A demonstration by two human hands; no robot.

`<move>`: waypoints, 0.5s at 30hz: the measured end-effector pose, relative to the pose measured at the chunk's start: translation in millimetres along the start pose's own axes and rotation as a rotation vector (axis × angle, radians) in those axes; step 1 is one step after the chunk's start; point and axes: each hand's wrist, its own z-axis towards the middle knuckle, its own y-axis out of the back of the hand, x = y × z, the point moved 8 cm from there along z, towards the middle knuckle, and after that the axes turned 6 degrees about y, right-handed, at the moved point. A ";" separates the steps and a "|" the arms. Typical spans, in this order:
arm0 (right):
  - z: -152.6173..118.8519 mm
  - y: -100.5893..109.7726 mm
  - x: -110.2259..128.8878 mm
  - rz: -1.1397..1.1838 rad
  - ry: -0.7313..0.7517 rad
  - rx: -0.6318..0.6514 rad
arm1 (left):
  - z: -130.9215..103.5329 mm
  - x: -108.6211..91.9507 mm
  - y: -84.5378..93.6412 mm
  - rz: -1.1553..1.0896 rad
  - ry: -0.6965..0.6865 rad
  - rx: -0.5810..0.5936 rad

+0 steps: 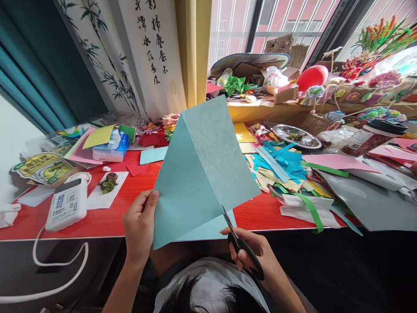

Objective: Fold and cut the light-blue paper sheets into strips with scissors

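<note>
My left hand (140, 224) pinches the left edge of a large light-blue paper sheet (189, 174), thumb in front. A diagonal crease divides the sheet, which is raised above the red table. In my right hand (257, 256) are black-handled scissors (232, 227), my fingers around the handles. The scissor tips are at the sheet's lower edge, by the lower end of the crease; whether the blades are parted is hard to tell. Another light-blue sheet (224, 226) shows beneath, near the table's front edge.
The red table (124, 193) holds a white device (67, 204) with a cable at the left. Blue and cream paper strips (280, 163) pile up at the right, near a metal plate (297, 136) and a lidded cup (374, 135). Colored papers (94, 141) lie back left.
</note>
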 end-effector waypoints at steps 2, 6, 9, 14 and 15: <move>0.2 0.9 -2.3 0.005 0.002 0.015 | -0.2 0.4 0.4 -0.003 -0.003 -0.002; 1.1 2.1 -5.8 0.018 -0.002 0.017 | -0.6 0.9 0.1 0.003 -0.006 0.004; 1.9 1.1 -6.2 0.018 0.000 0.021 | -0.6 1.2 0.1 0.007 -0.004 0.002; 0.9 0.3 -4.4 0.004 0.002 0.018 | -0.8 1.7 0.6 0.006 -0.004 0.002; 0.6 0.3 -4.0 0.004 0.003 0.017 | -0.8 2.2 0.7 0.003 -0.003 0.003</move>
